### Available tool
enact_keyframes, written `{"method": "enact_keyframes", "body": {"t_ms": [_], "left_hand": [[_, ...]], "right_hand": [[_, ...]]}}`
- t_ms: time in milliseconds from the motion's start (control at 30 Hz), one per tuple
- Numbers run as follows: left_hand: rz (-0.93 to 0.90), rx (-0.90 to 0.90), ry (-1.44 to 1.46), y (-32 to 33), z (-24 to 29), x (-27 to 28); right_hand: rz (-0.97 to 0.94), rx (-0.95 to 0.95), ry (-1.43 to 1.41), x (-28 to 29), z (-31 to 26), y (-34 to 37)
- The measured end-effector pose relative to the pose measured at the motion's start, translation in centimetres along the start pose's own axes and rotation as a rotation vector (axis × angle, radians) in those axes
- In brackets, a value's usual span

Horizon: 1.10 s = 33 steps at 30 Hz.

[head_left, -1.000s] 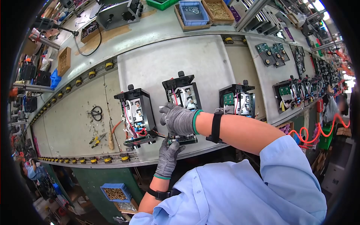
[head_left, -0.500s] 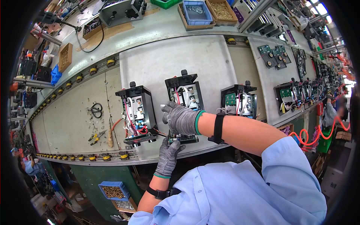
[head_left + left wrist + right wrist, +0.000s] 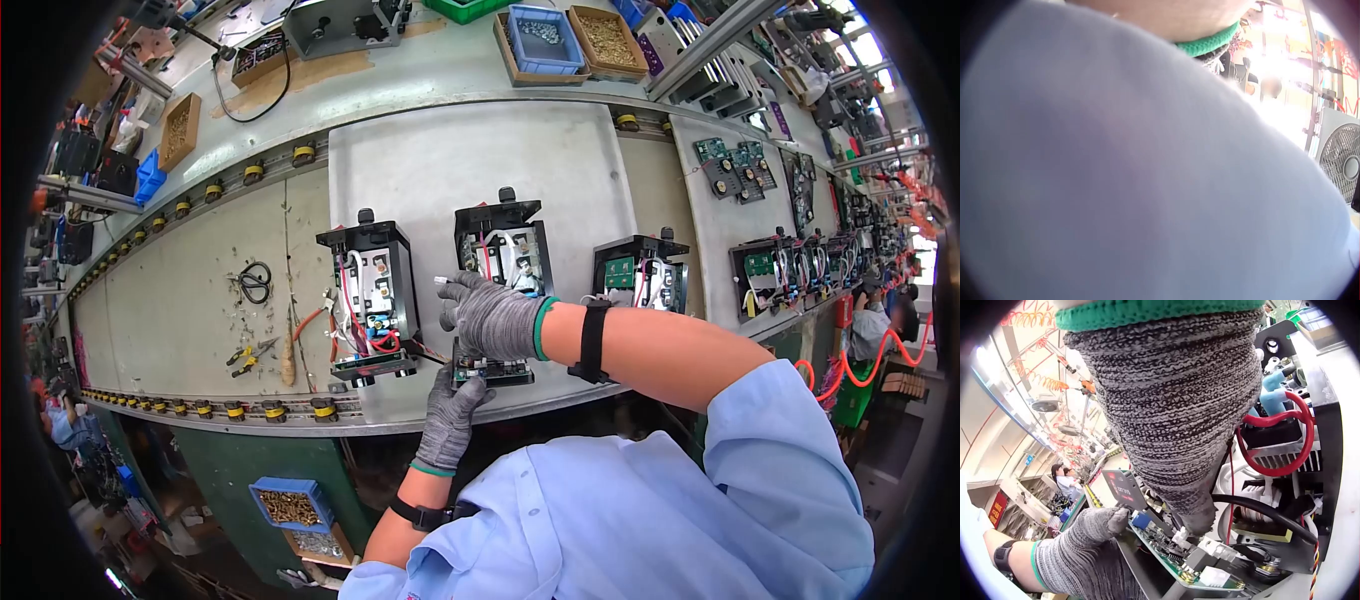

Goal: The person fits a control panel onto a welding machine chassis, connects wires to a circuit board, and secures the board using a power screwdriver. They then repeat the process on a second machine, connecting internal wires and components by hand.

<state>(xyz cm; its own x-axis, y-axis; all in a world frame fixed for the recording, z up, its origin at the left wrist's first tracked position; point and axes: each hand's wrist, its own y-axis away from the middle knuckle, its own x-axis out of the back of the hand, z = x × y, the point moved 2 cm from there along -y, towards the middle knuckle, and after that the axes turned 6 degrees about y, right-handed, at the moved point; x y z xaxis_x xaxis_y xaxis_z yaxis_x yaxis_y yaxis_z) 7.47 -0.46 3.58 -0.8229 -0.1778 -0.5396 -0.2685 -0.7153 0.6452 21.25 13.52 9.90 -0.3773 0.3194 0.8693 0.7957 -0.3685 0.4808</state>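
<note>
The middle black-framed unit (image 3: 545,262) lies on the pale board with its inside exposed. My left hand (image 3: 447,418) grips the near edge of its small panel, which carries a circuit board (image 3: 1169,559); the thumb lies along the edge. Above it reaches my right hand (image 3: 497,318), a fingertip down at a white connector (image 3: 1180,537) on the circuit board; its other fingers are hidden in the right wrist view. A small white piece (image 3: 440,281) shows by its fingers in the head view. Blue sleeve fabric fills most of the left wrist view.
Similar units stand left (image 3: 372,285) and right (image 3: 640,275). On the left lie a black cable coil (image 3: 254,284) and yellow-handled pliers (image 3: 246,358). Beyond the rail, a blue bin (image 3: 545,40) holds small parts. Farther right are more units and circuit boards (image 3: 735,168).
The head view has shifted slightly, so the bench and units appear a little farther right. Both hands keep nearly the same places at the middle unit.
</note>
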Motion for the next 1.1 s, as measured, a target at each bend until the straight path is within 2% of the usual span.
{"method": "enact_keyframes", "body": {"t_ms": [133,233,300,733,800,867,933,1000,1067,1100], "left_hand": [[-0.016,0.028,-0.045,-0.2,-0.3,0.5],[-0.013,0.027,-0.050,-0.1,-0.2,0.4],[-0.011,0.024,-0.055,-0.1,-0.3,0.4],[0.032,0.084,-0.020,-1.1,-0.3,0.1],[0.025,0.117,-0.049,-1.5,0.3,0.2],[0.003,0.163,-0.049,-1.4,0.8,0.1],[-0.024,0.186,-0.087,-1.6,1.3,0.5],[-0.076,0.236,-0.113,-1.7,1.7,0.7],[-0.095,0.260,-0.154,-1.8,2.2,0.7],[-0.100,0.279,-0.190,-1.8,2.4,0.7]], "right_hand": [[-0.066,0.016,0.069,0.5,-0.2,-0.1],[-0.047,0.092,-0.016,0.2,-0.2,0.1],[0.075,0.143,0.115,-0.1,-0.4,0.3],[0.120,0.105,0.101,-0.5,-0.7,0.3],[0.186,-0.029,0.076,-1.0,-0.8,0.3],[0.222,-0.094,0.033,3.4,-0.6,4.0],[0.482,-0.322,-0.444,5.4,-0.6,8.4],[0.625,-0.460,-0.678,4.3,-3.3,12.6],[0.499,-0.663,-0.860,1.3,-7.5,14.9],[0.497,-0.723,-0.860,-2.0,-9.9,15.2]]}}
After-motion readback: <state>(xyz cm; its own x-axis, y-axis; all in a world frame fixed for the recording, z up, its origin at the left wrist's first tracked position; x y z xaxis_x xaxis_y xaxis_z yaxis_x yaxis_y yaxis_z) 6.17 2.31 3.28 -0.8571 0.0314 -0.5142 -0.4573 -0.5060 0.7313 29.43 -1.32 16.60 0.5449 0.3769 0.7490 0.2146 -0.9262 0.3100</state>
